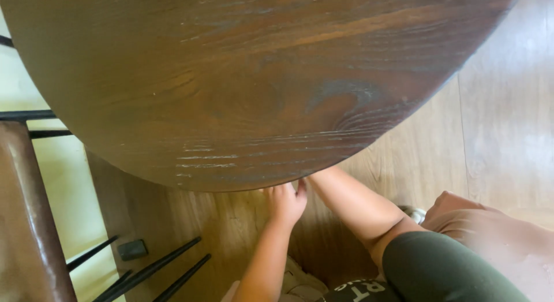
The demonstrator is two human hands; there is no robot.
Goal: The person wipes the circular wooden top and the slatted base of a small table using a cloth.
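My left hand [285, 202] presses fingers up under the near edge of the round wooden table [242, 88]; my right hand is hidden beneath it, grip unknowable. I'd feel gently along the rim.

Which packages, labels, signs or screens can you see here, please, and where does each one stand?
Printed patch: bottom edge of the view, on dark clothing beside the green-clad leg; pale letters on black, partly cut off.
No packages, signs or screens show.
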